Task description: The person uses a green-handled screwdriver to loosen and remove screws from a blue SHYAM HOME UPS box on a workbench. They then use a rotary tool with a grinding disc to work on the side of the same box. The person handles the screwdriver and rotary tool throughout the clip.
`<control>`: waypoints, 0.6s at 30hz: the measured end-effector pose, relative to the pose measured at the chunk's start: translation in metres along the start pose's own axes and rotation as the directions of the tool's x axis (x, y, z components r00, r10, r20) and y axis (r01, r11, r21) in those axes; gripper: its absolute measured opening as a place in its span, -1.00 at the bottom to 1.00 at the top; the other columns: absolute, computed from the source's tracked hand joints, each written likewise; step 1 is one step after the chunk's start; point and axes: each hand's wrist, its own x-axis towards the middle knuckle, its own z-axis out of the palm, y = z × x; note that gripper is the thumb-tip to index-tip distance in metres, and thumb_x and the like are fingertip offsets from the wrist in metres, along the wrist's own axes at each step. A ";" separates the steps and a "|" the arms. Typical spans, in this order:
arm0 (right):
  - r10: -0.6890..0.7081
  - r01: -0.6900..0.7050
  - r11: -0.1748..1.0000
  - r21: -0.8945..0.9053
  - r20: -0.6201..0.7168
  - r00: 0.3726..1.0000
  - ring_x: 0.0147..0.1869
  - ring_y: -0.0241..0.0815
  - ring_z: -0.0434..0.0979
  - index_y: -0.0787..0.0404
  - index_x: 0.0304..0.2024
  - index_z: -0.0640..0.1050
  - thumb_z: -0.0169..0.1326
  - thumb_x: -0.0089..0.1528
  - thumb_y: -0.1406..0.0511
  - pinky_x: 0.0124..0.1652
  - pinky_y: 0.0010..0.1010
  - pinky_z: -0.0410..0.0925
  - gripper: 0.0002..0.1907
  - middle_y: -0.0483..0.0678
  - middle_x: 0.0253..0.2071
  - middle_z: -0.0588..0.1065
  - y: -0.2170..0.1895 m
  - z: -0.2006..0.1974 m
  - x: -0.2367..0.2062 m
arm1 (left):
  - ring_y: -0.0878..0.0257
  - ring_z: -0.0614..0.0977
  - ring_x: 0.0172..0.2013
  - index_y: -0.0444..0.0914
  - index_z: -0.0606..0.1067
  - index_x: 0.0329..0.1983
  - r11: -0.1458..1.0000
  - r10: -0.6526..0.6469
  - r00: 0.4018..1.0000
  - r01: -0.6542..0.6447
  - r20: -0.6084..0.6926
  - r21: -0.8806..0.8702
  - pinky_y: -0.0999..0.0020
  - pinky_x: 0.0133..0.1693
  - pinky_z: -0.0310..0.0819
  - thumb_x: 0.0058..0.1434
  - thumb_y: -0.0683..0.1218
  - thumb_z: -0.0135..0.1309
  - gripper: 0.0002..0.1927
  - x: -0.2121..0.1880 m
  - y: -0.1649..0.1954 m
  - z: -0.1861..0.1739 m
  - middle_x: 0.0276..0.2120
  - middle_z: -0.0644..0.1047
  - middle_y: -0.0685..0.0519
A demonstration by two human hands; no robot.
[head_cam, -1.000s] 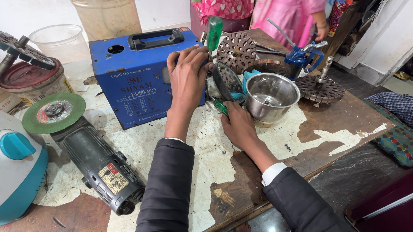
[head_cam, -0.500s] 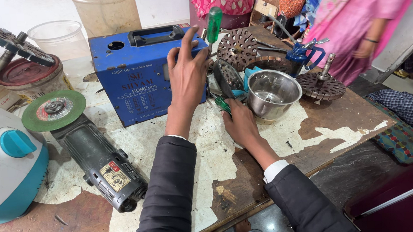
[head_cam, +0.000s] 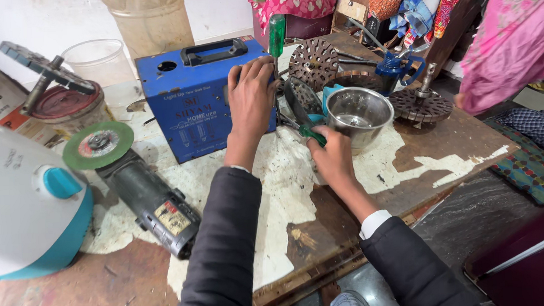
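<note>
While left hand [head_cam: 252, 96] stays wrapped round green screwdriver [head_cam: 276, 38] by blue box [head_cam: 203, 98], I see right hand [head_cam: 329, 152] now gripping green-handled pliers [head_cam: 304, 129] near steel bowl [head_cam: 357, 114]; work goes on.

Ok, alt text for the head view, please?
The left hand rests on a blue metal box beside a green-handled screwdriver; the right hand grips green-handled pliers near a steel bowl. A grey angle grinder lies left.
</note>
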 end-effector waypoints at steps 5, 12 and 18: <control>0.074 -0.071 0.996 0.045 -0.061 0.995 -0.40 -0.15 0.62 0.35 -0.08 0.65 0.17 0.17 0.32 -0.32 -0.34 0.41 -0.70 0.14 -0.42 0.62 -0.005 -0.019 -0.026 | 0.16 0.51 0.13 -0.25 0.53 0.00 0.999 -0.007 1.000 0.007 0.006 -0.031 0.12 0.21 0.18 0.17 -0.16 0.26 -0.68 0.003 0.002 -0.001 0.07 0.54 0.09; 0.040 -0.017 0.991 0.136 -0.165 0.986 -0.33 -0.37 0.56 0.38 -0.13 0.65 0.20 0.19 0.35 -0.28 -0.44 0.41 -0.76 0.00 -0.39 0.64 0.009 -0.042 -0.061 | 0.09 0.52 0.09 -0.27 0.53 0.01 0.999 -0.018 1.000 0.018 -0.011 -0.041 0.09 0.21 0.18 0.14 -0.19 0.26 -0.65 0.005 -0.003 0.005 0.03 0.55 0.05; 0.126 -0.058 0.954 0.295 -0.219 0.968 -0.35 -0.47 0.45 0.38 -0.12 0.65 0.18 0.22 0.38 -0.33 -0.55 0.34 -0.79 -0.15 -0.40 0.58 0.016 -0.055 -0.081 | 0.06 0.52 0.08 -0.28 0.54 -0.01 0.998 -0.045 0.999 0.044 -0.018 -0.046 0.07 0.21 0.17 0.13 -0.18 0.28 -0.66 0.005 -0.007 0.011 0.01 0.55 0.03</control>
